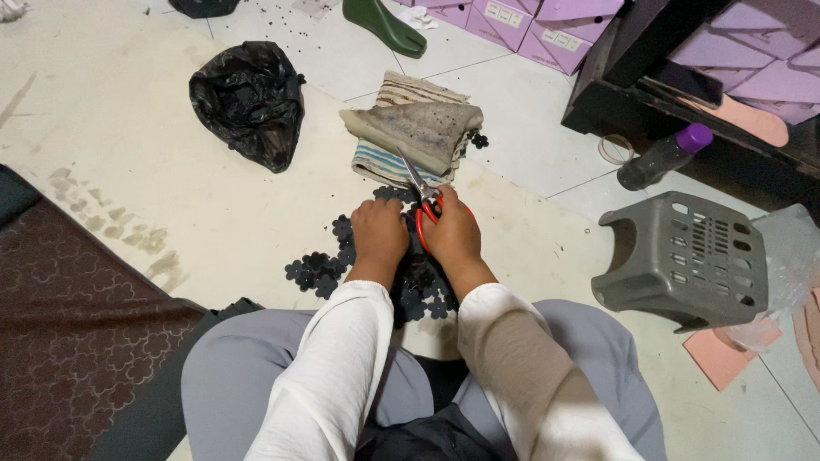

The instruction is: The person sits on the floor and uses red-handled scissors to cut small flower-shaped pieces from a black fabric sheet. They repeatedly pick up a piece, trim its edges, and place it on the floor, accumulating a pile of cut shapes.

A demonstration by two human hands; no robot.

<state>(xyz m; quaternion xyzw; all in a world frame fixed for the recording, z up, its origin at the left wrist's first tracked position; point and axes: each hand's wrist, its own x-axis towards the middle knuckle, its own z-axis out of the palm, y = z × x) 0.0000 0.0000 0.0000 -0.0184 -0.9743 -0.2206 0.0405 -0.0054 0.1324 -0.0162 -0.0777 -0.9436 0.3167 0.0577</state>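
Observation:
My right hand (pixel 453 235) grips red-handled scissors (pixel 421 189), their metal blades pointing away toward a folded cloth pile. My left hand (pixel 378 239) rests knuckles-up beside it, fingers curled down on a dark flower-patterned sheet (pixel 320 271) that lies on the floor between my knees. Both hands touch side by side over the sheet. What the left fingers pinch is hidden beneath the hand. White sleeves cover both forearms.
A folded striped cloth pile (pixel 418 128) lies just beyond the scissors. A black plastic bag (pixel 249 98) sits far left, a grey overturned stool (pixel 683 260) at right, a purple-capped bottle (pixel 664 156), purple boxes (pixel 512 21), a green shoe last (pixel 384 26), a patterned mat (pixel 68 324) at left.

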